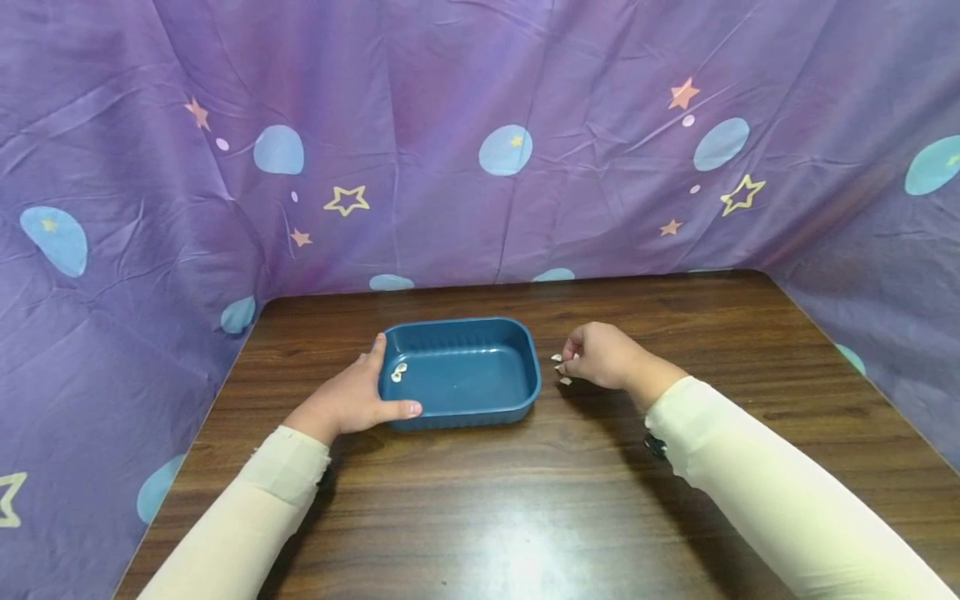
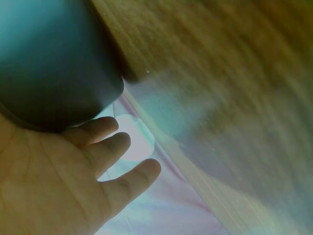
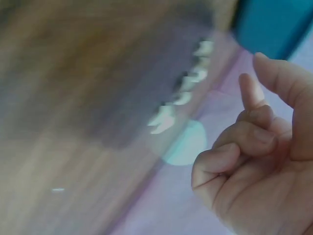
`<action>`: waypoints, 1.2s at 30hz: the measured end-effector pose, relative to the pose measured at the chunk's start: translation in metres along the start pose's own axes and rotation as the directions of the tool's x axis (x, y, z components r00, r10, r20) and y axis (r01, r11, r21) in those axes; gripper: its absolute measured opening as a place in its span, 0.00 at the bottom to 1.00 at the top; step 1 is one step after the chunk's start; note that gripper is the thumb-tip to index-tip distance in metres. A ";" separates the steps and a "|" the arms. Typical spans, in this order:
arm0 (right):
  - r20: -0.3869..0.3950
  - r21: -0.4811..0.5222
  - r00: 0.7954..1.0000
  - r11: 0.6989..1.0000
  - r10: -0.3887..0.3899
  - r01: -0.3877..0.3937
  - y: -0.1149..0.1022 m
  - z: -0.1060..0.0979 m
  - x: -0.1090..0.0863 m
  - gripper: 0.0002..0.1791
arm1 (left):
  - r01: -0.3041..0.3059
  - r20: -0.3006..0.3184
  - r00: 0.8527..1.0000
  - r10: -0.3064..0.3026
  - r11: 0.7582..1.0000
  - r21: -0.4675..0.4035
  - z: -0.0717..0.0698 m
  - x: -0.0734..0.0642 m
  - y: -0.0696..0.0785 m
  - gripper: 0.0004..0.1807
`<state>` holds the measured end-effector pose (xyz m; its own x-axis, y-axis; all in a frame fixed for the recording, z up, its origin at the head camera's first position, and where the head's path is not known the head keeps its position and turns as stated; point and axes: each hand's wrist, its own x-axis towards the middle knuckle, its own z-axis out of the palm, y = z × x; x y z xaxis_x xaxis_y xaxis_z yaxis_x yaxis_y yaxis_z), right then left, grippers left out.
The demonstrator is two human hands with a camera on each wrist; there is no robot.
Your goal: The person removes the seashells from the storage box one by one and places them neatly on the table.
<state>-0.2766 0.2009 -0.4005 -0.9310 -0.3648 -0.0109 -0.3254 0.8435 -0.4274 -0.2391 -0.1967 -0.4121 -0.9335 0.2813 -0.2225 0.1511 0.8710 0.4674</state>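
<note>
A blue rectangular plastic tub (image 1: 457, 417) stands on the wooden table. My left hand (image 1: 352, 396) spans its left end, thumb laid along the front rim and index finger at the back left corner. Several fingers (image 2: 129, 183) stretch out straight beside the tub's outer wall in the left wrist view. Small off-white, shell-like pieces (image 1: 399, 372) lie inside at the left. To the tub's right, my right hand (image 1: 603, 357) hovers over several similar pieces (image 3: 182, 93). Its thumb and index finger are apart with nothing visible between them; the other fingers bend toward the palm.
The brown wooden table (image 1: 465, 492) runs up to a purple curtain (image 1: 450, 208) with stars and blue ovals, which also hangs at both sides. A small white speck (image 3: 57, 190) shows on the table in the right wrist view.
</note>
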 end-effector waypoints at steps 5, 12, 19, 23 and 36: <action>-0.063 0.119 0.997 0.992 -0.033 0.041 -0.025 -0.009 0.007 0.08 | 0.003 0.003 1.000 -0.003 1.000 -0.004 0.000 0.000 0.001 0.76; -0.078 0.186 0.992 0.976 -0.100 0.113 -0.068 -0.003 0.022 0.09 | 0.007 0.001 1.000 -0.007 0.999 -0.035 0.000 -0.002 -0.001 0.76; -0.078 0.197 0.986 0.967 -0.150 0.163 -0.102 0.014 0.040 0.08 | 0.006 -0.002 1.000 -0.006 0.999 -0.033 0.001 0.001 -0.003 0.77; -0.055 0.187 0.984 0.966 -0.169 0.176 -0.119 0.024 0.050 0.08 | 0.003 0.001 1.000 -0.003 0.999 -0.032 0.001 0.000 -0.002 0.77; -0.010 0.238 0.983 0.954 -0.183 0.180 -0.160 0.050 0.081 0.09 | -0.037 0.004 0.999 0.038 0.999 -0.027 0.000 0.001 -0.004 0.76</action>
<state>-0.2916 0.0166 -0.3778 -0.8575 -0.5089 0.0760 -0.4385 0.6456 -0.6252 -0.2407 -0.1993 -0.4142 -0.9258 0.3154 -0.2082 0.1770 0.8487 0.4984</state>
